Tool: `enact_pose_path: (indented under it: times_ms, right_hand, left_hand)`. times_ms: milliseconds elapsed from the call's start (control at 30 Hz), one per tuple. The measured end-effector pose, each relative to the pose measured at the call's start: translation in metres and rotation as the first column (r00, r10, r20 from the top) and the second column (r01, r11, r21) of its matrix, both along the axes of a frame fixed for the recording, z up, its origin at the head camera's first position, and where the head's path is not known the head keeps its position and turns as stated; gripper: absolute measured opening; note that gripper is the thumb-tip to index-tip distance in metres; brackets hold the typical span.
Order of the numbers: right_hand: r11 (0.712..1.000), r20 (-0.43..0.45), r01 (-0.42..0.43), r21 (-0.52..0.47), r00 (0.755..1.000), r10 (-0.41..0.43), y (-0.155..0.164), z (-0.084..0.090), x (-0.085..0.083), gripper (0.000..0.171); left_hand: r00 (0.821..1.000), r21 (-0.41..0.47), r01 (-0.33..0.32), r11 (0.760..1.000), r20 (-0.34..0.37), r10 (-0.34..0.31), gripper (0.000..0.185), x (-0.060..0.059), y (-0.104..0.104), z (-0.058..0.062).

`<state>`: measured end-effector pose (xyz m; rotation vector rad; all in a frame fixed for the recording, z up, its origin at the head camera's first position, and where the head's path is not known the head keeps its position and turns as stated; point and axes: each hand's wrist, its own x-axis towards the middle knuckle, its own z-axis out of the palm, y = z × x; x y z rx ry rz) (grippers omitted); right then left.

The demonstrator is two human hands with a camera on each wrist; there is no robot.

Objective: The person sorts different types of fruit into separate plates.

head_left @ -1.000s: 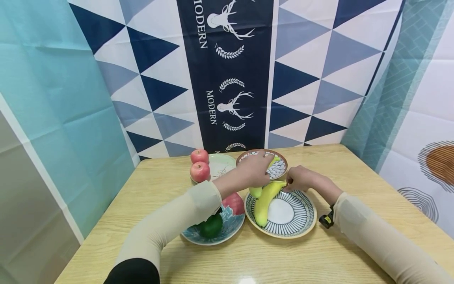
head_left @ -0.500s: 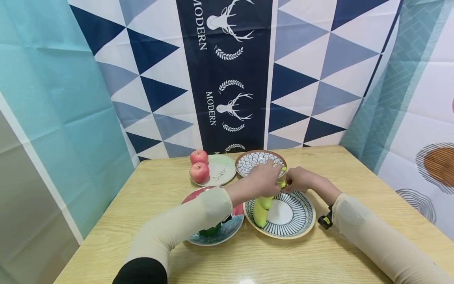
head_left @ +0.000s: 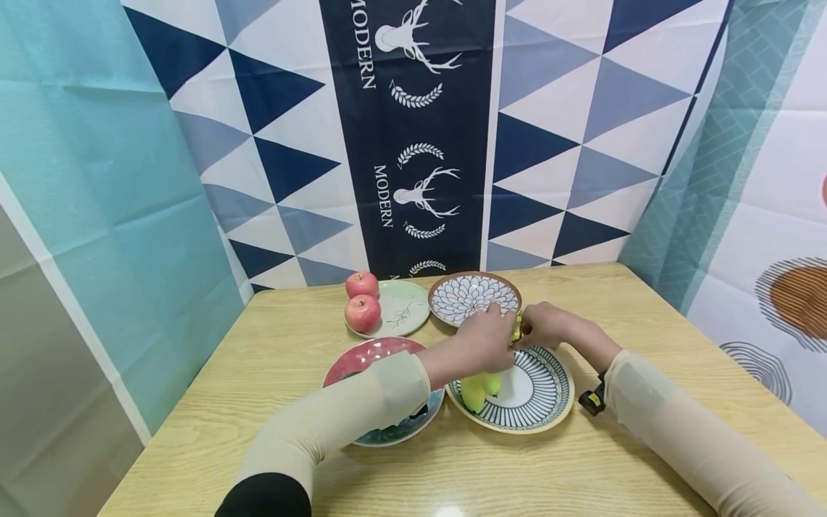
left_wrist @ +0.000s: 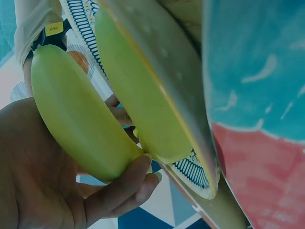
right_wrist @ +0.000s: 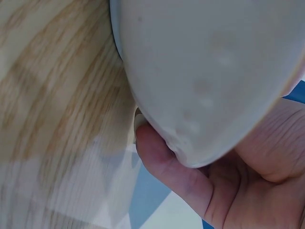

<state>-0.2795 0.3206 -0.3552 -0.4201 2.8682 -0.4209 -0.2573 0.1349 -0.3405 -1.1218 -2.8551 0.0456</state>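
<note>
Looking down from the head view, both hands meet at the far rim of the striped plate [head_left: 543, 402], which sits on the wooden table [head_left: 271, 359]. The left hand [head_left: 486, 343] covers most of the bananas [head_left: 479, 388], so only their yellow-green ends show on the plate below the knuckles. The right hand [head_left: 545, 324] is curled at the stem end, just beside the left; what its fingers pinch is too small to tell there.

The left wrist view shows what the head view hides: the left hand [left_wrist: 43, 181] has its fingers [left_wrist: 119, 183] wrapped under one banana [left_wrist: 78, 119], gripping it, while a second banana [left_wrist: 143, 100] lies in the striped plate [left_wrist: 195, 169] right next to it. Both bananas are smooth, pale yellow-green, unpeeled and gently curved.

The right wrist view gives only a close underside of a pale plate [right_wrist: 209, 71] with the right hand [right_wrist: 228, 167] against its edge, a fingertip [right_wrist: 147, 136] touching the rim over the wood grain; whether that hand grips anything I cannot tell.

Farther back stand a flower-patterned plate [head_left: 474, 296] and two red apples [head_left: 362, 305] on a pale green plate [head_left: 407, 312]. A blue and red plate [head_left: 368, 355] lies under the left sleeve.
</note>
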Motion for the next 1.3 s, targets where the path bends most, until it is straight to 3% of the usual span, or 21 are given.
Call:
enact_pose_path:
  times_ms: [233, 467, 567, 1033, 1300]
  right_hand:
    - [1.0, 0.004, -0.012, 0.013, 1.0, 0.012, -0.003, 0.003, -0.001, 0.023]
    - [0.999, -0.011, -0.026, 0.026, 1.0, 0.026, -0.005, 0.002, -0.002, 0.03]
    - [1.0, -0.01, -0.026, 0.014, 1.0, 0.027, -0.004, 0.001, -0.002, 0.035]
    - [1.0, 0.038, 0.024, -0.013, 0.999, -0.023, 0.001, -0.002, -0.005, 0.033]
    - [0.998, 0.07, 0.055, -0.008, 0.996, -0.055, 0.003, -0.002, -0.005, 0.025]
  left_hand:
    - [0.999, -0.003, 0.003, 1.0, -0.037, -0.003, 0.055, 0.005, -0.004, 0.0]
    - [0.997, -0.004, -0.034, 0.999, -0.068, 0.034, 0.077, 0.007, -0.008, 0.003]
    - [0.998, 0.023, -0.042, 0.999, -0.053, 0.043, 0.074, 0.006, -0.012, 0.005]
    - [0.996, 0.025, -0.067, 0.997, -0.056, 0.069, 0.075, -0.012, -0.037, 0.027]
    - [0.996, 0.014, -0.074, 0.997, -0.047, 0.074, 0.077, -0.025, -0.048, 0.03]
